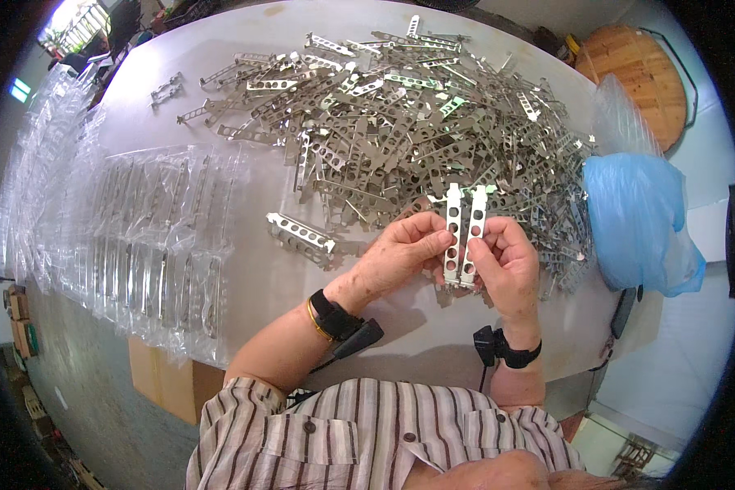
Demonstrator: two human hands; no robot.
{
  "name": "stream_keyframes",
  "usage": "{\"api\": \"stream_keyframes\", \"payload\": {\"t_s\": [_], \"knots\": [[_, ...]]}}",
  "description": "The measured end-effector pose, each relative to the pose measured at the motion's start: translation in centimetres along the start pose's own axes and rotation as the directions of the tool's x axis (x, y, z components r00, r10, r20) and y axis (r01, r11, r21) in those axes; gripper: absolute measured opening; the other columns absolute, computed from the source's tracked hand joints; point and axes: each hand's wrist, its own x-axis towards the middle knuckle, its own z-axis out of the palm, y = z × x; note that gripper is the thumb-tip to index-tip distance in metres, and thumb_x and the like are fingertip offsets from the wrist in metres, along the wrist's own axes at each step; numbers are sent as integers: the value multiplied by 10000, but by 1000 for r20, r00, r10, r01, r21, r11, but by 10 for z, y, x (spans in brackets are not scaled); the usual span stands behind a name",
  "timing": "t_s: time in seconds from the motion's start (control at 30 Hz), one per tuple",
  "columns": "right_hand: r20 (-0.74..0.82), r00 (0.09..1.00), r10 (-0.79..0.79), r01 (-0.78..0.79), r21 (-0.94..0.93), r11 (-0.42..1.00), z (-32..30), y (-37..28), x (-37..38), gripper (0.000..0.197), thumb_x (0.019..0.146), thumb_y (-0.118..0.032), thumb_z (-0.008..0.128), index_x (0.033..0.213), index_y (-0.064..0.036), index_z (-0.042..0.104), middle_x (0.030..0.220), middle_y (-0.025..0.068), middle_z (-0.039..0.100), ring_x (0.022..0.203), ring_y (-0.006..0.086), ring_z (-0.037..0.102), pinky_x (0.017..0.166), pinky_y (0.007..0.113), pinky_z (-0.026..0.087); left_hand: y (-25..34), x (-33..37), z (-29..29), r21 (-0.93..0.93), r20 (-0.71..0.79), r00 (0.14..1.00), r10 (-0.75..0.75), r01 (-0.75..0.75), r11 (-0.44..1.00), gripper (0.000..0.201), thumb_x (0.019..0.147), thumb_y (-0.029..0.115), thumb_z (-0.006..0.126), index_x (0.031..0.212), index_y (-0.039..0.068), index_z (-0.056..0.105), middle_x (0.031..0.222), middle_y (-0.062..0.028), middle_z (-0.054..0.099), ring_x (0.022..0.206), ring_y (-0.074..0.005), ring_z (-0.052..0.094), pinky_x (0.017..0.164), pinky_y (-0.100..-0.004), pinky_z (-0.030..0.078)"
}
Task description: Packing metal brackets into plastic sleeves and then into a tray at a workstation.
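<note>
My left hand [407, 251] pinches a silvery perforated metal strip [453, 198] between thumb and fingers. Beside it, my right hand [512, 265] grips a second perforated metal strip [479, 201]. Both strips stand nearly upright side by side, with a row of round holes and a narrow tab at the top. Their upper ends are slightly apart and their lower ends close together; whether they touch there I cannot tell. Just beyond my hands lies a large heap of similar metal strips [400, 135]. To the left of my left hand, a small group of strips [302, 232] rests on the table.
Clear plastic packs of strips [159, 237] cover the table's left side, with more clear plastic [45, 180] beyond. A blue plastic bag [641, 220] sits at the right edge. One or two strips [167, 90] lie at the far left. Below the table's left edge is a cardboard box [163, 376].
</note>
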Motion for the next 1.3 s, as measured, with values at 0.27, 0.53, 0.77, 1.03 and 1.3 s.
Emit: {"api": "stream_keyframes", "payload": {"t_s": [0.27, 0.53, 0.77, 1.03, 1.3], "knots": [[6, 1000, -16, 16, -15, 1000, -2, 1, -2, 89, 979, -58, 599, 1062, -33, 580, 814, 2, 670, 638, 17, 587, 502, 187, 469, 1, -1, 2, -23, 16, 1000, 10, -9, 1000, 156, 1034, 217, 573, 1070, 67, 595, 972, -64, 706, 807, -134, 667, 668, -281, 554], [8, 1000, -10, 10, -5, 1000, -2, -2, -2, 86, 979, -59, 600, 1059, -37, 575, 819, 4, 673, 623, 12, 556, 496, 186, 445, 3, -3, -1, -6, 28, 999, 25, -25, 1000, 157, 1031, 232, 575, 1011, 76, 563, 1011, -120, 714, 804, -142, 659, 644, -281, 557], [32, 999, 16, -16, 8, 1000, -1, 2, -2, 84, 973, -53, 606, 1051, -37, 578, 781, -25, 633, 611, 3, 539, 496, 183, 432, 2, -3, 0, -41, 38, 999, 21, -20, 999, 141, 1037, 241, 564, 1040, 100, 572, 988, -60, 689, 806, -120, 639, 644, -260, 539], [39, 998, 41, -39, -51, 998, 4, 1, -4, 83, 967, -58, 616, 1038, -32, 582, 764, -29, 621, 610, 4, 542, 498, 186, 438, 1, -5, 2, -21, 18, 1000, 14, -13, 1000, 143, 1041, 234, 560, 1088, 104, 595, 931, 20, 643, 784, -85, 610, 639, -252, 523], [32, 999, 24, -23, -27, 999, 5, 1, -4, 86, 972, -62, 609, 1044, -30, 574, 774, -22, 631, 611, 12, 564, 497, 195, 479, -1, -4, 0, -48, 30, 999, 13, -12, 999, 156, 1031, 243, 581, 1097, 103, 602, 932, 23, 636, 815, -87, 610, 651, -246, 521]]}}
